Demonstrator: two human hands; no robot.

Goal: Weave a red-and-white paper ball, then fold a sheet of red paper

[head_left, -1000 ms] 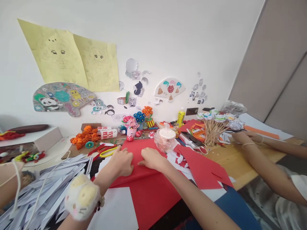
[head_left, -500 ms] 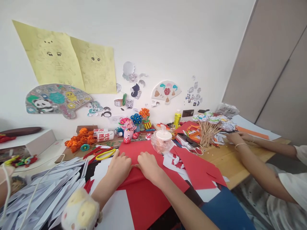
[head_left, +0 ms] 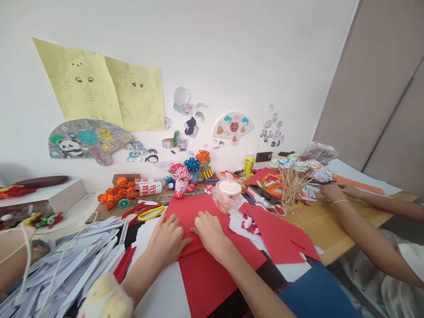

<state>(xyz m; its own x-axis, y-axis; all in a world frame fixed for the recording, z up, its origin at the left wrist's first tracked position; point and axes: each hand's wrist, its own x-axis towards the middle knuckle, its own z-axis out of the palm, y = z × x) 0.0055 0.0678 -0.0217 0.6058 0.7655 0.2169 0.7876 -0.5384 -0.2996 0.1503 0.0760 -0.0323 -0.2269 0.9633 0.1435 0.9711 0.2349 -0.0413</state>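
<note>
A large red sheet of paper (head_left: 221,287) lies before me, with a folded edge running across it under my hands. My left hand (head_left: 168,240) presses on its left part, fingers spread and thumb stretched toward the fold. On the fold's right side rests my right hand (head_left: 210,232), fingers laid forward over the red paper and thumb apart. The two hands do not touch. White paper (head_left: 162,291) shows beneath the red sheet. Just beyond my right hand stands a clear lidded cup (head_left: 228,194) in crumpled plastic.
Folded white paper strips (head_left: 82,260) pile up at left, near a plush toy (head_left: 106,298). Yellow-handled scissors (head_left: 150,213) lie beyond my left hand. Red paper pieces (head_left: 281,238) and a blue sheet (head_left: 318,293) are at right. Another person's hands (head_left: 334,192) work beside white paper flowers (head_left: 294,165).
My thumbs, close together at the fold before, have moved apart. My left hand has opened, its fingers spreading over the red paper. The view has shifted slightly left.
</note>
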